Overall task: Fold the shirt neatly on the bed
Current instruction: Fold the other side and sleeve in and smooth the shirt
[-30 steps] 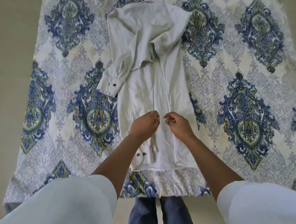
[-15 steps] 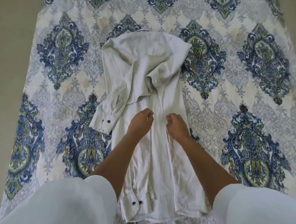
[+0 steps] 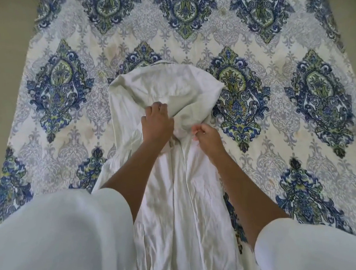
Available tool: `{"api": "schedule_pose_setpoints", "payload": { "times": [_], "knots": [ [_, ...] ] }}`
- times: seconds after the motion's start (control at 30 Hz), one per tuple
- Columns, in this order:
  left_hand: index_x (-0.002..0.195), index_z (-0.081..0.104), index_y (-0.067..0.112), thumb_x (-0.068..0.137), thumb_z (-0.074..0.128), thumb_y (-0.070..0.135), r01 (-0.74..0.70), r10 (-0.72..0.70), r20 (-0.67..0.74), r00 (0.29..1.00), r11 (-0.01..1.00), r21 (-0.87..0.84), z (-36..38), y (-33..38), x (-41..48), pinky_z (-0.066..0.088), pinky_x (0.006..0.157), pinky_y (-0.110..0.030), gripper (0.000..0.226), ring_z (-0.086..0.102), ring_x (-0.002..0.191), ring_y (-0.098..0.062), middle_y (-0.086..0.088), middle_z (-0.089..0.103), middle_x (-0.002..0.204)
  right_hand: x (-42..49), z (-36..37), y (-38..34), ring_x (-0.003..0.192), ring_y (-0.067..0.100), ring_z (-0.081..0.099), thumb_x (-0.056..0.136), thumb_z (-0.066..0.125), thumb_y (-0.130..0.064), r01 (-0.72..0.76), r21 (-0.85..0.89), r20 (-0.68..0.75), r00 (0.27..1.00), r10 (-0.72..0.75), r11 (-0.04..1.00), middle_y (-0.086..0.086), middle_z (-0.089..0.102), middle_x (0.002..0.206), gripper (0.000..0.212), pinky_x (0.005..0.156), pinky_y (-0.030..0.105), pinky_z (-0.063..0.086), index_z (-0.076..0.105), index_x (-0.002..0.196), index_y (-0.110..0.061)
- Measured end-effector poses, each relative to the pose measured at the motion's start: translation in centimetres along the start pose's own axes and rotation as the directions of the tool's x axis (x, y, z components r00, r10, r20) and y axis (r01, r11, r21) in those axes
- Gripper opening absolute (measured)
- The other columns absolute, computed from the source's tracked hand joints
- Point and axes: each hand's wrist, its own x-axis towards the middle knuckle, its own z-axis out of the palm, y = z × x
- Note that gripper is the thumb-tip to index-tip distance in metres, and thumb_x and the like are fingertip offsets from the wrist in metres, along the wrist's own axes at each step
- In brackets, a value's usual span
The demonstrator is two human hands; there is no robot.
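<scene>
Both hands, left (image 3: 157,123) and right (image 3: 207,137), pinch folded cloth with curled fingers on the white shirt (image 3: 179,200) (lying lengthwise) on the patterned bedsheet (image 3: 280,125).

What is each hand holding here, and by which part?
Both hold the white shirt: left hand grips the folded-over fabric, right hand pinches its lower edge.

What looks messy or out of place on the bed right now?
The shirt is bunched and creased at its top, not lying flat, where the left hand and right hand grip it. The bedsheet shows faint brownish spots left of the shirt.
</scene>
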Motion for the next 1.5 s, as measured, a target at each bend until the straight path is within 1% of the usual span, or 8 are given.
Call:
{"api": "schedule_pose_setpoints", "payload": {
  "times": [0.2, 0.47, 0.6, 0.8, 0.93, 1.1, 1.37, 1.5],
  "knots": [
    [0.131, 0.04, 0.012, 0.089, 0.054, 0.039, 0.183, -0.16, 0.279, 0.947, 0.981, -0.059, -1.0, -0.1, 6.6, 0.031, 0.102, -0.044, 0.052, 0.036, 0.129, -0.032, -0.013, 0.046, 0.134, 4.3, -0.9, -2.0, 0.078, 0.024, 0.057, 0.083, 0.046, 0.0, -0.01, 0.144, -0.157, 0.987, 0.032, 0.99, 0.009, 0.064, 0.078, 0.026, 0.065, 0.031, 0.043, 0.057, 0.071, -0.02],
    [0.084, 0.057, 0.001, 0.077, 0.058, 0.01, 0.446, -0.387, 0.235, 0.892, 0.664, -0.6, -2.3, -5.2, 7.8, 0.036, 0.056, -0.031, 0.011, 0.056, 0.081, -0.031, -0.008, 0.052, 0.073, 6.8, -3.1, -2.7, 0.06, 0.022, 0.05, 0.081, 0.051, -0.012, 0.041, 0.289, -0.483, 0.869, 0.109, 0.956, 0.007, 0.059, 0.071, 0.014, 0.058, 0.037, 0.04, 0.051, 0.071, -0.023],
    [0.114, 0.054, 0.006, 0.077, 0.054, 0.013, 0.452, -0.453, 0.085, 0.887, 0.817, -0.358, -1.9, -4.1, 7.3, 0.042, 0.088, -0.04, 0.038, 0.052, 0.113, -0.033, -0.014, 0.058, 0.115, 8.3, -2.2, -3.3, 0.067, 0.017, 0.055, 0.091, 0.047, -0.005, 0.049, 0.269, -0.293, 0.956, 0.033, 0.962, 0.007, 0.063, 0.088, 0.018, 0.055, 0.023, 0.043, 0.059, 0.09, -0.018],
    [0.128, 0.046, 0.018, 0.079, 0.055, 0.021, -0.321, 0.321, 0.239, 0.916, 0.946, -0.042, -0.6, 3.3, 10.4, 0.008, 0.112, -0.044, 0.051, 0.035, 0.131, -0.021, -0.006, 0.05, 0.128, 10.0, -1.4, -3.5, 0.08, 0.022, 0.058, 0.083, 0.044, 0.002, 0.072, 0.12, -0.127, 0.99, -0.056, 0.99, 0.006, 0.063, 0.093, 0.034, 0.073, 0.034, 0.049, 0.066, 0.107, -0.008],
    [0.086, 0.052, 0.015, 0.088, 0.042, 0.021, -0.108, 0.092, 0.25, 0.964, 0.993, 0.052, -1.4, 2.2, 11.7, 0.02, 0.104, -0.04, 0.012, 0.055, 0.105, -0.024, -0.006, 0.059, 0.095, 10.8, -2.2, -3.7, 0.064, 0.003, 0.047, 0.089, 0.045, 0.002, 0.062, 0.066, -0.149, 0.987, -0.052, 0.996, 0.002, 0.06, 0.092, 0.031, 0.059, 0.015, 0.039, 0.065, 0.113, -0.003],
    [0.104, 0.054, 0.009, 0.084, 0.044, 0.016, 0.116, -0.174, 0.203, 0.964, 0.957, 0.266, -1.8, -0.5, 10.4, 0.018, 0.108, -0.046, 0.024, 0.053, 0.111, -0.031, -0.012, 0.061, 0.11, 12.2, -3.2, -3.8, 0.082, 0.015, 0.054, 0.091, 0.042, -0.002, 0.0, 0.081, -0.196, 0.98, 0.016, 0.997, 0.005, 0.059, 0.1, 0.03, 0.074, 0.032, 0.047, 0.061, 0.112, -0.008],
    [0.113, 0.052, 0.008, 0.089, 0.045, 0.03, -0.001, -0.038, 0.191, 0.981, 0.98, 0.198, 0.3, 4.2, 13.4, 0.017, 0.108, -0.05, 0.033, 0.049, 0.114, -0.03, -0.01, 0.059, 0.106, 13.8, -2.4, -3.7, 0.068, 0.012, 0.054, 0.089, 0.041, 0.002, 0.061, -0.042, -0.116, 0.991, -0.065, 0.997, 0.009, 0.064, 0.118, 0.034, 0.062, 0.025, 0.044, 0.064, 0.114, -0.007],
    [0.097, 0.055, 0.01, 0.089, 0.043, 0.015, 0.198, -0.21, 0.086, 0.974, 0.972, 0.129, -0.2, 1.3, 13.9, 0.021, 0.105, -0.041, 0.016, 0.054, 0.095, -0.028, -0.001, 0.052, 0.075, 14.5, -2.3, -3.5, 0.12, 0.022, 0.049, 0.093, 0.042, -0.008, 0.185, -0.178, -0.116, 0.971, -0.207, 0.966, 0.005, 0.057, 0.132, 0.04, 0.1, 0.038, 0.043, 0.054, 0.13, -0.017]
  ]
}}
